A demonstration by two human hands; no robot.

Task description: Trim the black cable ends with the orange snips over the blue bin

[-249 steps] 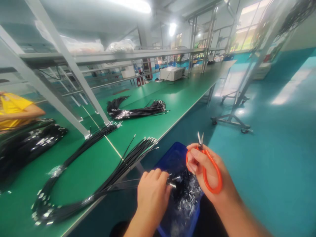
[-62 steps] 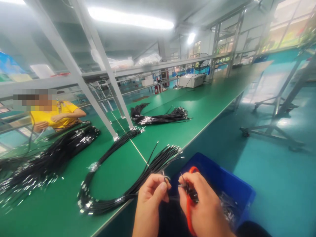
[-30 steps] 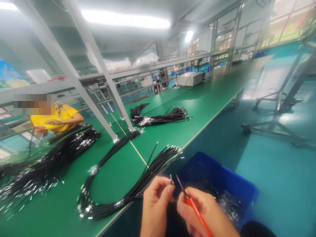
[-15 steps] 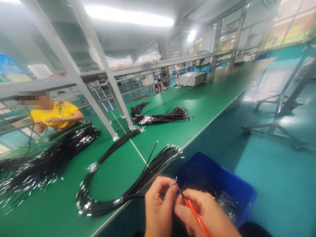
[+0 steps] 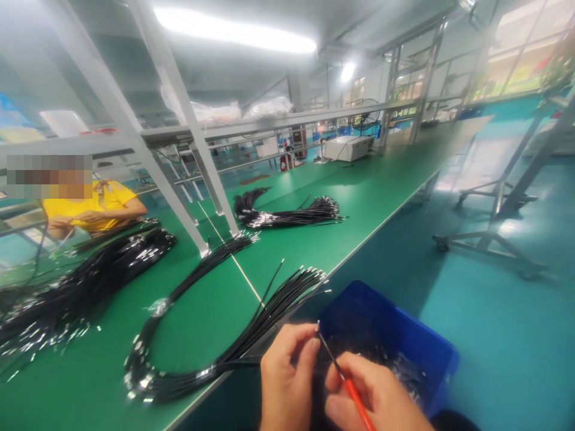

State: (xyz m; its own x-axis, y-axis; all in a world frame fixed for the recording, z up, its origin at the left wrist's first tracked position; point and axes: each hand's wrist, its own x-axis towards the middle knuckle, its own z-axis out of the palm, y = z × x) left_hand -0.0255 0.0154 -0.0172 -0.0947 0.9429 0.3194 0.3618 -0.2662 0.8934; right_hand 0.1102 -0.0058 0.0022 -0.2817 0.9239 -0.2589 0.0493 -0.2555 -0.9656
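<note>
My left hand (image 5: 287, 371) is closed in a pinch between thumb and forefinger. A small pale cable end (image 5: 318, 326) sticks up at its fingertips. My right hand (image 5: 368, 383) is wrapped round a red-handled tool (image 5: 357, 401) with a thin dark shaft, whose exact kind I cannot make out. The shaft's tip lies against or very near the cable end. Left of my hands, a bundle of black cables (image 5: 168, 386) with silvery ends curves in a U on the green bench. A black strand from this bundle runs behind my left hand.
Below my right hand stands a blue bin (image 5: 431, 335) holding small shiny pieces. More black cables (image 5: 287, 216) lie farther along the green bench (image 5: 359, 185); a larger pile (image 5: 99, 269) is at left. Shelf posts (image 5: 197, 120) rise from the bench. A person in yellow (image 5: 105, 206) sits across.
The tool's tip has shifted slightly up and left at the cable end, and my right hand has tilted a little. The whole view has turned slightly, moving the bench leftward.
</note>
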